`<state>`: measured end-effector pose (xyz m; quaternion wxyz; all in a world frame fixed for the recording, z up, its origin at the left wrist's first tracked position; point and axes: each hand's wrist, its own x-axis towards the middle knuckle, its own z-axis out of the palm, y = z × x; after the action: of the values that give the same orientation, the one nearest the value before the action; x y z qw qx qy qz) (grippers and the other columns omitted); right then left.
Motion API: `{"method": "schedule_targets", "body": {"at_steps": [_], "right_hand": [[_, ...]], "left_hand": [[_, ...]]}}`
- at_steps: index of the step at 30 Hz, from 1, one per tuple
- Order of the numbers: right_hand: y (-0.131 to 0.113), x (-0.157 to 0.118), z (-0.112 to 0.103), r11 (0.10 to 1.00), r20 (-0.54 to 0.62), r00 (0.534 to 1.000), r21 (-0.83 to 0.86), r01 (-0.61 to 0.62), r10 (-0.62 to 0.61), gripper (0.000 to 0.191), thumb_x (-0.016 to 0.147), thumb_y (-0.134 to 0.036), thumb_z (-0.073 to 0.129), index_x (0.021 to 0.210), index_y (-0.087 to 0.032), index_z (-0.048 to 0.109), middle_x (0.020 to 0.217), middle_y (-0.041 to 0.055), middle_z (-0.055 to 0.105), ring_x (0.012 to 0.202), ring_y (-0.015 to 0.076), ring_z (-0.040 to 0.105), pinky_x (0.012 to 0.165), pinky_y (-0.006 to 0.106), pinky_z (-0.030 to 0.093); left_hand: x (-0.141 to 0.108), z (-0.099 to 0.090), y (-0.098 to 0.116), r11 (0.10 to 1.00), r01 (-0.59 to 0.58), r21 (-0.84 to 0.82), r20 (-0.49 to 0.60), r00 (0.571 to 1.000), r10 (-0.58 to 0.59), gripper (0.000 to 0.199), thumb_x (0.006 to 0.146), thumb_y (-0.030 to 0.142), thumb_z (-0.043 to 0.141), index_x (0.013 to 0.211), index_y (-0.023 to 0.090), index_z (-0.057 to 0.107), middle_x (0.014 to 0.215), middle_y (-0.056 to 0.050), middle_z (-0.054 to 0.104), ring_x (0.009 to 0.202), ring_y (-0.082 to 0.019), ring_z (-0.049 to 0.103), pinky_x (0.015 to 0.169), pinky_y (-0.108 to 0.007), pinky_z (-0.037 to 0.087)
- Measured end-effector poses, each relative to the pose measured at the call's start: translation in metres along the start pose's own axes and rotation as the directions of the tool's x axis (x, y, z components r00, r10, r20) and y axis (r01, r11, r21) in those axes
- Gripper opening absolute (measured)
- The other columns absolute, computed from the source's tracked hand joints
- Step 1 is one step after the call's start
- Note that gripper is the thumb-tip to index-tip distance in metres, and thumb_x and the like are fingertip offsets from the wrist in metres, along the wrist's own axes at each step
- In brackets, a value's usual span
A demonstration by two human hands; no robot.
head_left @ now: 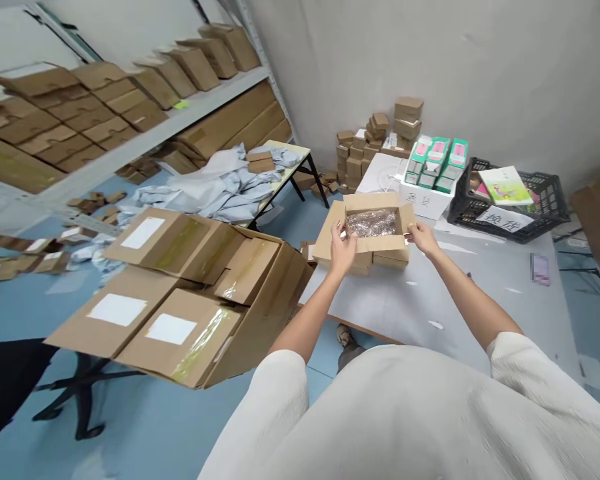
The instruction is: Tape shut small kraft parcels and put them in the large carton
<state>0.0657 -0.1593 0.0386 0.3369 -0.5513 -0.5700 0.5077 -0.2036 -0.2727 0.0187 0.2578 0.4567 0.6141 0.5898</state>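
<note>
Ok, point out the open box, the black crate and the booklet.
Open box (380, 245), head view: front flap.
Black crate (550, 215), head view: front wall, towards its right end.
Booklet (507, 186), head view: middle of its cover.

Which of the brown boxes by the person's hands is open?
The upper box, between the left hand and right hand: its flaps are spread, showing clear plastic inside, while the boxes beneath show only outer sides.

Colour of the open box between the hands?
Light brown; the open box shows best in the head view.
</note>
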Motion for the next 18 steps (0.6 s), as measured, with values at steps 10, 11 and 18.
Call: {"method": "schedule_targets", "body": {"at_steps": [10, 11, 18], "right_hand": [[-0.042, 0.036, 0.197, 0.964, 0.23, 0.945, -0.076, 0.256, -0.233, 0.066, 0.098, -0.079, 0.052, 0.129, -0.025, 0.072, 0.134, 0.0112, 0.076, 0.129, 0.0312, 0.069, 0.116, 0.051, 0.054], [-0.046, 0.039, 0.215, 0.957, 0.247, 0.935, -0.079, 0.28, -0.253, 0.067, 0.098, -0.079, 0.053, 0.133, -0.025, 0.072, 0.142, 0.0117, 0.074, 0.137, 0.0318, 0.065, 0.122, 0.051, 0.048], [-0.062, 0.065, 0.291, 0.972, 0.32, 0.927, -0.062, 0.225, -0.194, 0.069, 0.098, -0.07, 0.065, 0.151, -0.025, 0.066, 0.164, 0.0114, 0.059, 0.151, 0.0316, 0.054, 0.129, 0.049, 0.041]], "left_hand": [[0.054, -0.158, -0.052, 1.0, 0.003, 0.024, -0.137, 0.991, 0.0, 0.071, 0.099, 0.035, 0.072, 0.162, 0.028, 0.041, 0.166, -0.014, 0.052, 0.158, -0.028, 0.049, 0.131, -0.048, 0.043], [0.06, -0.171, -0.056, 1.0, 0.009, 0.027, -0.151, 0.989, -0.005, 0.07, 0.098, 0.033, 0.072, 0.161, 0.028, 0.043, 0.165, -0.014, 0.053, 0.157, -0.028, 0.05, 0.131, -0.048, 0.042], [0.11, -0.225, -0.072, 0.994, 0.047, 0.103, -0.163, 0.986, -0.03, 0.065, 0.093, 0.025, 0.068, 0.155, 0.025, 0.049, 0.157, -0.015, 0.058, 0.151, -0.028, 0.055, 0.125, -0.048, 0.048]]}}
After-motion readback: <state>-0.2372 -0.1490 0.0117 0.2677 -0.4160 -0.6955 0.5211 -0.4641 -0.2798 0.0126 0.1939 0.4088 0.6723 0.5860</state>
